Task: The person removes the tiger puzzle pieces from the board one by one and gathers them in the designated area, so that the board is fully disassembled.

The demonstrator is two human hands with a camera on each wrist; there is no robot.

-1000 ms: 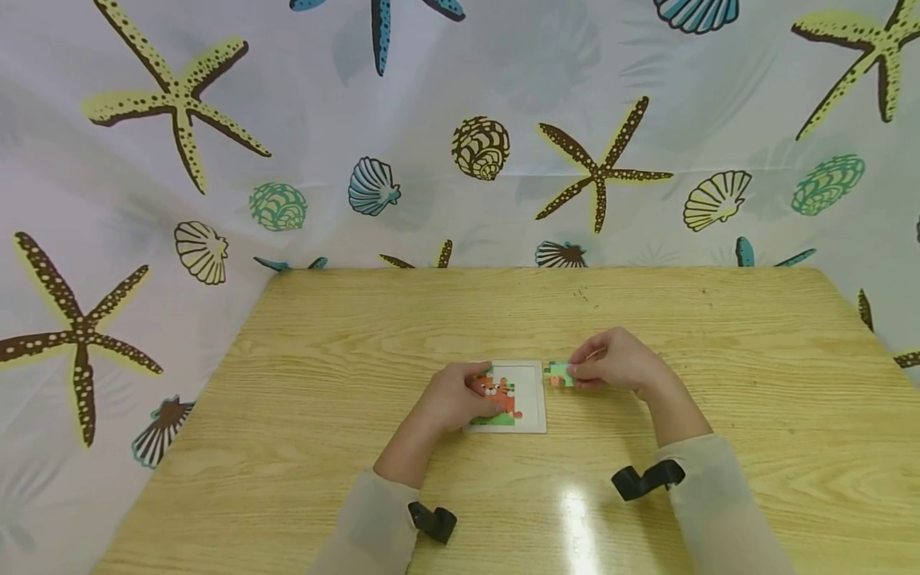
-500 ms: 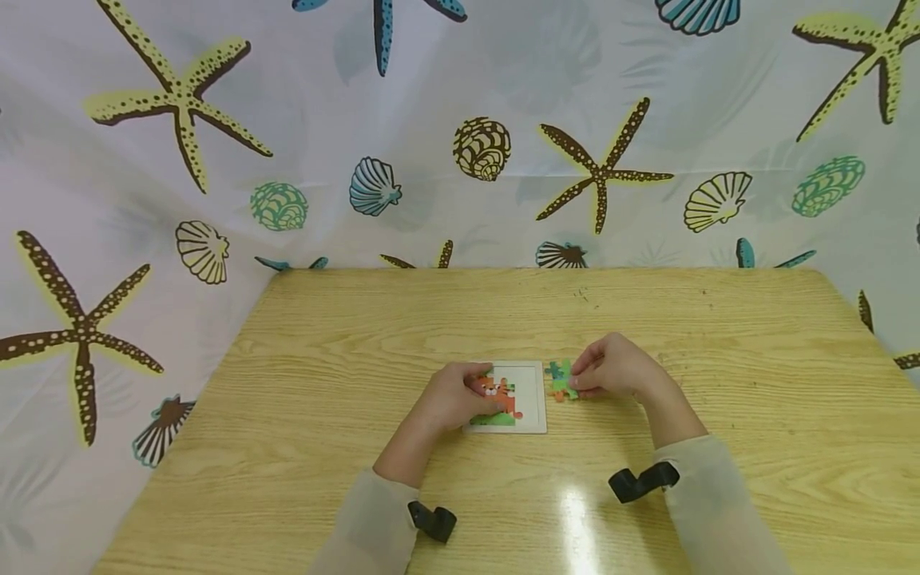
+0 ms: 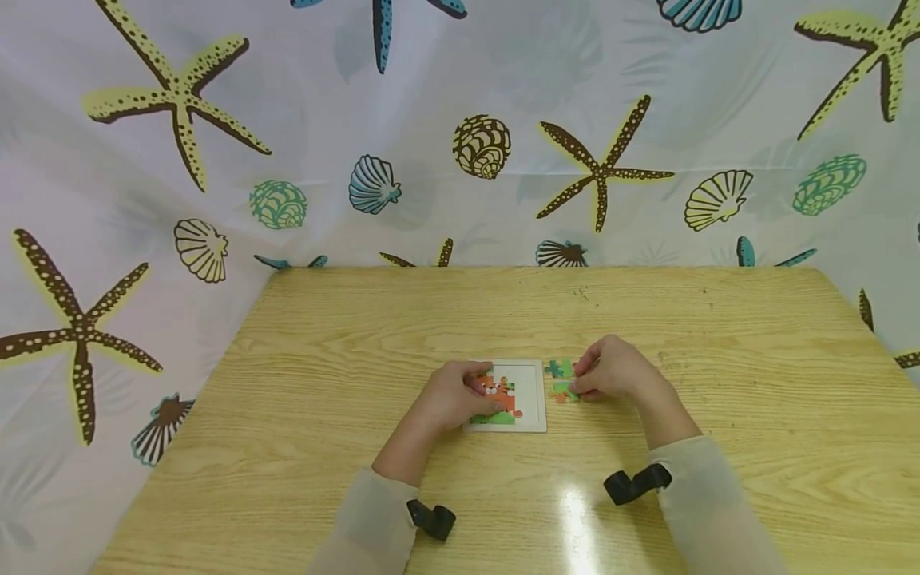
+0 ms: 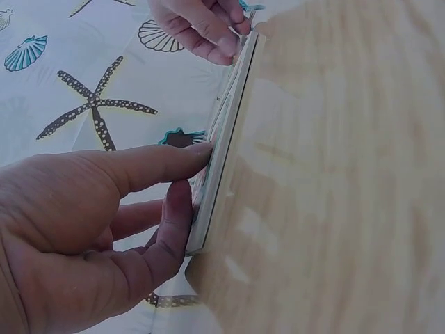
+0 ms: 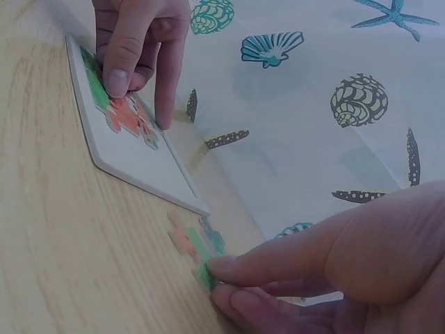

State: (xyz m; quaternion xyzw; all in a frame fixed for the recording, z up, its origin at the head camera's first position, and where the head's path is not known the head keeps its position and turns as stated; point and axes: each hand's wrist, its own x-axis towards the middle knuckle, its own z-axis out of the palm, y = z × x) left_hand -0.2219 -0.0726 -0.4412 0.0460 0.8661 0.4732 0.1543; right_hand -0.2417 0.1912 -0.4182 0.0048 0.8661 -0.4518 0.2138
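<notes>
On the tabletop lies a white puzzle board (image 3: 530,399) with a partly assembled orange tiger picture (image 3: 497,391) at its left. My left hand (image 3: 451,397) holds the board at that end, thumb on the picture and index finger along the far edge. Just right of the board are two jigsaw pieces. The farther jigsaw piece (image 3: 560,367) is blue-green and lies close to my right fingers. The nearer green-and-orange jigsaw piece (image 3: 564,391) is pinched by my right hand (image 3: 614,369); in the right wrist view its right end is hidden under the thumb.
The wooden table (image 3: 323,343) extends around both hands. A white cloth (image 3: 424,88) printed with starfish and shells hangs behind and along the sides. Each wrist wears a black camera mount (image 3: 636,483). Light glares off the table's near part.
My right hand has drawn the green-and-orange piece slightly toward me, uncovering the blue-green piece; the two now lie apart. The left hand and board have stayed put.
</notes>
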